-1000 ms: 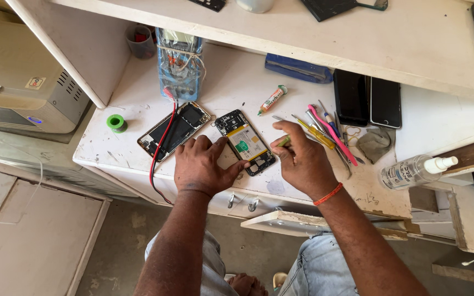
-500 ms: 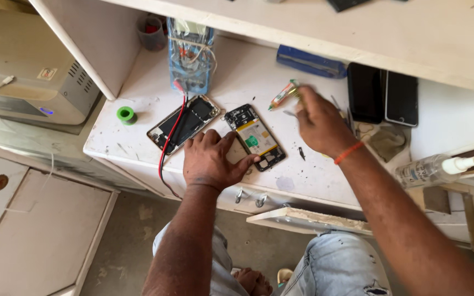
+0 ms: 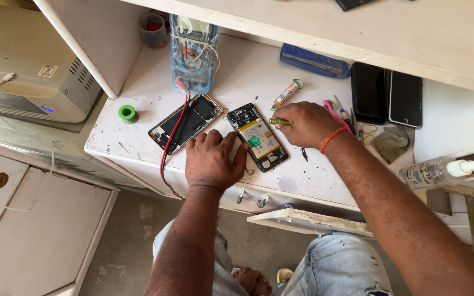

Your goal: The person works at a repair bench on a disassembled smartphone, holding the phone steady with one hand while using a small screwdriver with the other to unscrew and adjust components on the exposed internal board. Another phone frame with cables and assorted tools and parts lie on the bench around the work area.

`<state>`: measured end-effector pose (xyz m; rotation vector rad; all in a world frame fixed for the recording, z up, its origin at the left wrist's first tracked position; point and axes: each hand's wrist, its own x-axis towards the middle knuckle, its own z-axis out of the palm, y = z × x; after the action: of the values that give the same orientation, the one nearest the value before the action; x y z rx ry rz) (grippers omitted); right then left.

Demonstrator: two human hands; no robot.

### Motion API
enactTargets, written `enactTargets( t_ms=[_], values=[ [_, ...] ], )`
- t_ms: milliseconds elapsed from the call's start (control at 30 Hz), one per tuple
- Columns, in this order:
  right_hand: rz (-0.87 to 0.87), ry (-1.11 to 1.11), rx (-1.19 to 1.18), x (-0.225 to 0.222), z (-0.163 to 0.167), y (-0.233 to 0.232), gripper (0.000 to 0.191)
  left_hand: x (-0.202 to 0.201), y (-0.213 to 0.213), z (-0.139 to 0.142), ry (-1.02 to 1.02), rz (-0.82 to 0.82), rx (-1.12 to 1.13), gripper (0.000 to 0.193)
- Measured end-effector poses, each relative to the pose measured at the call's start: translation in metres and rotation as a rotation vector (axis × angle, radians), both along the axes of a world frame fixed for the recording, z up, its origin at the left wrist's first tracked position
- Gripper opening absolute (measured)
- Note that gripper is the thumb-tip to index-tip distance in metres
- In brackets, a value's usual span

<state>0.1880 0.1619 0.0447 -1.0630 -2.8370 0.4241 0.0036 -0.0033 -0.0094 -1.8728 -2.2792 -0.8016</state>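
An opened phone (image 3: 258,137) with its back off lies on the white worktop (image 3: 248,77), showing a battery and a green part. My left hand (image 3: 213,159) rests flat against the phone's left edge and steadies it. My right hand (image 3: 303,123) is closed around a thin yellow-handled tool (image 3: 278,121) whose tip points at the phone's upper right side. A second opened phone (image 3: 186,121) lies to the left, with red and black leads (image 3: 172,137) running over it.
A blue meter (image 3: 192,52) stands at the back, with a green solder spool (image 3: 128,113) to its left. Two dark phones (image 3: 386,100), a blue case (image 3: 314,61), a small tube (image 3: 286,94), loose tools and a white spray bottle (image 3: 437,171) sit to the right.
My right hand went from the phone out to the pile of tools, took up the yellow-handled tool and came back to the phone's right side. My left hand stayed on the phone.
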Motion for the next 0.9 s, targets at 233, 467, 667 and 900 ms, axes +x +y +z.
enactTargets(
  t_ms=[233, 467, 667, 900],
  values=[
    [0.009, -0.007, 0.113, 0.0, -0.006, -0.008, 0.015, 0.0, 0.001, 0.003, -0.017, 0.014, -0.033, 0.043],
    [0.073, -0.016, 0.248, 0.0, -0.014, -0.013, 0.016, 0.001, 0.001, 0.0, -0.018, 0.013, 0.003, 0.043],
    [0.047, 0.017, 0.046, 0.006, -0.012, -0.002, 0.012, 0.0, 0.0, 0.001, -0.026, 0.012, -0.009, 0.043],
    [0.001, 0.1, -0.061, 0.01, -0.016, -0.001, 0.02, 0.001, 0.0, 0.0, -0.026, 0.009, -0.009, 0.042]
  ],
)
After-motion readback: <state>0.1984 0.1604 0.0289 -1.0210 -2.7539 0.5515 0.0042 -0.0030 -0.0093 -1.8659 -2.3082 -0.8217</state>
